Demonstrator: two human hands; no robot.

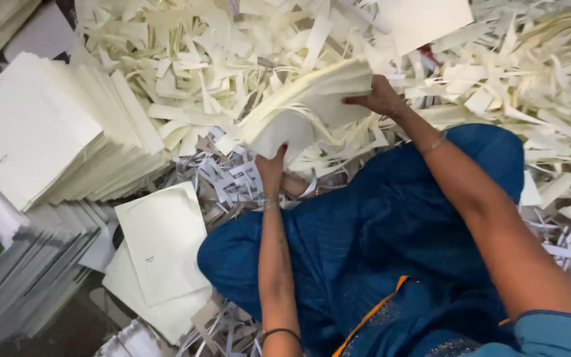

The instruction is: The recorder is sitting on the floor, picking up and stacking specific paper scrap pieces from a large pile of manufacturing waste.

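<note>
Both hands clamped on a bent wad of cream sheets (312,106) over the scrap pile (232,53): left hand (271,168) under, right hand (379,98) on top. Risk imo: sheets fan out n slip, bc grip's only at the edges.

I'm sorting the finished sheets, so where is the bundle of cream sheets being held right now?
In the head view, the bundle of cream sheets is at upper centre, gripped between the left hand below and the right hand at its right edge, over the paper offcuts.

Left hand (271,168) fingers hidden behind the paper bundle (312,106) (palm too).
</note>
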